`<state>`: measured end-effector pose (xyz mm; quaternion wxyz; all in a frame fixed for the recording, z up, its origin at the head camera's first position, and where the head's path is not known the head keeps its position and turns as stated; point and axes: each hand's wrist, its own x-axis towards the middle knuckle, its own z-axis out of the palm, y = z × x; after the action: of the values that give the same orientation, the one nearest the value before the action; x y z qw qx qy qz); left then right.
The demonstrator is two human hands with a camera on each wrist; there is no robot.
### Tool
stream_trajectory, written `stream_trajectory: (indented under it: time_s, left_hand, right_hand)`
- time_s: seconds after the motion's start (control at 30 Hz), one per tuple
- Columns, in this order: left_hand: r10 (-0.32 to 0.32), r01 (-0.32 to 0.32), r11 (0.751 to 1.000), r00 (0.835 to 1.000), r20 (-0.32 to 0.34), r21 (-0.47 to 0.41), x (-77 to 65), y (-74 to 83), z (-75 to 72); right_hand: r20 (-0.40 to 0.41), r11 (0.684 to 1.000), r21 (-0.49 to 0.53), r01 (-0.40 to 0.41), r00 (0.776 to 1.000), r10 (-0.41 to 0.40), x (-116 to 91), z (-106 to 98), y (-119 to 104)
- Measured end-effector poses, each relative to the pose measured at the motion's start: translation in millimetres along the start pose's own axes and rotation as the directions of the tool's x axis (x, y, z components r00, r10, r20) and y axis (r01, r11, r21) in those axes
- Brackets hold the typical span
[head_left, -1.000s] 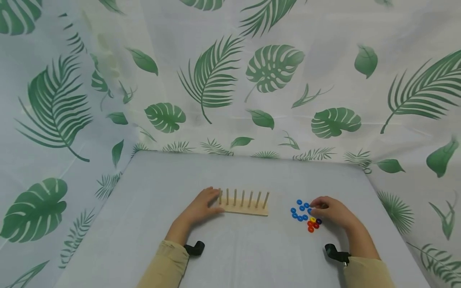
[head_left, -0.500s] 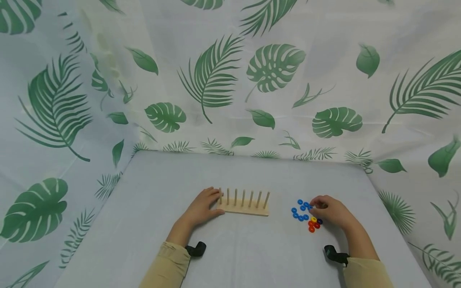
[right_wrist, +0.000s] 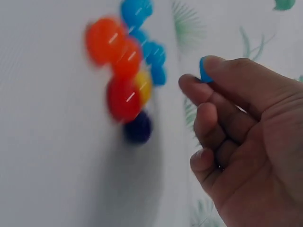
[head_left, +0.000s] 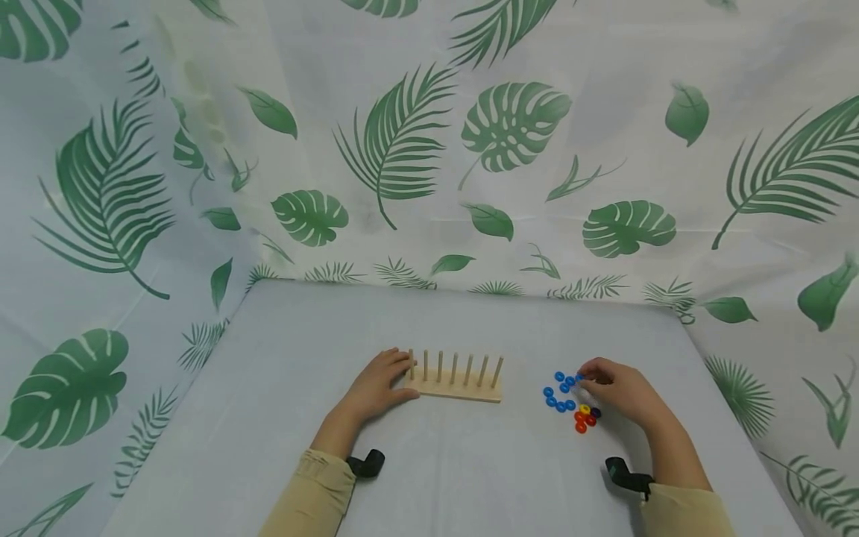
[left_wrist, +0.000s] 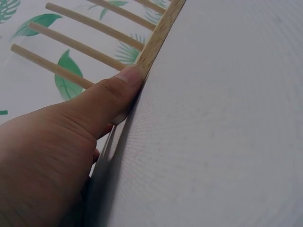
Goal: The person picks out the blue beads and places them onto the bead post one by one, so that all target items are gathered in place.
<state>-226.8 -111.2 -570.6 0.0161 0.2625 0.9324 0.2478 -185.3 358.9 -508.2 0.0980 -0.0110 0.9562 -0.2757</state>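
A wooden peg board [head_left: 456,388] with a row of several upright pegs stands on the table. My left hand [head_left: 376,384] grips its left end, thumb [left_wrist: 111,94] along the front edge and fingers behind; the left wrist view hides most of those fingers. Over at the right, my right hand [head_left: 620,391] pinches a blue ring [right_wrist: 205,71] between thumb and index finger, raised off the table. Loose blue rings [head_left: 550,401] lie just left of that hand. Below it are red-orange rings [head_left: 580,427], a yellow ring [head_left: 584,409] and a dark blue ring [head_left: 595,412].
The white table [head_left: 470,462] meets a leaf-print curtain [head_left: 416,149] at the back and both sides. A black wrist camera [head_left: 367,465] sits on the left wrist, another black camera [head_left: 627,476] on the right.
My right hand has picked up a blue ring from the group and lifted slightly. The left hand and peg board stay in place.
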Motion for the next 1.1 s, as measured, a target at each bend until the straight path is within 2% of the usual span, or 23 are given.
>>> stream_trajectory:
  time_s: [0.27, 0.43, 0.6, 0.87, 1.1]
  left_hand:
    - [-0.001, 0.001, 1.0, 1.0, -0.013, 0.005, -0.6, -0.2, 1.2]
    - [-0.003, 0.003, 1.0, 1.0, -0.008, 0.002, -0.5, -0.2, 0.7]
    - [0.006, -0.006, 1.0, 1.0, -0.02, 0.009, -0.6, 0.2, 0.5]
    - [0.016, -0.017, 1.0, 0.999, -0.036, -0.006, -2.2, 0.5, 0.5]
    - [0.03, -0.031, 1.0, 0.999, -0.04, -0.002, -2.2, 0.2, -1.1]
  right_hand:
    - [-0.047, 0.99, 0.097, 0.098, 0.994, -0.094, -3.3, -6.0, -41.3]
    - [-0.064, 0.963, 0.198, 0.182, 0.983, -0.172, -1.9, 1.3, -65.5]
    - [-0.089, 0.933, 0.279, 0.226, 0.974, -0.209, 2.4, 9.5, -90.7]
    - [-0.091, 0.908, 0.319, 0.273, 0.962, -0.257, 12.4, 21.6, -118.4]
    - [-0.069, 0.915, 0.298, 0.271, 0.962, -0.263, 19.1, 31.9, -124.0]
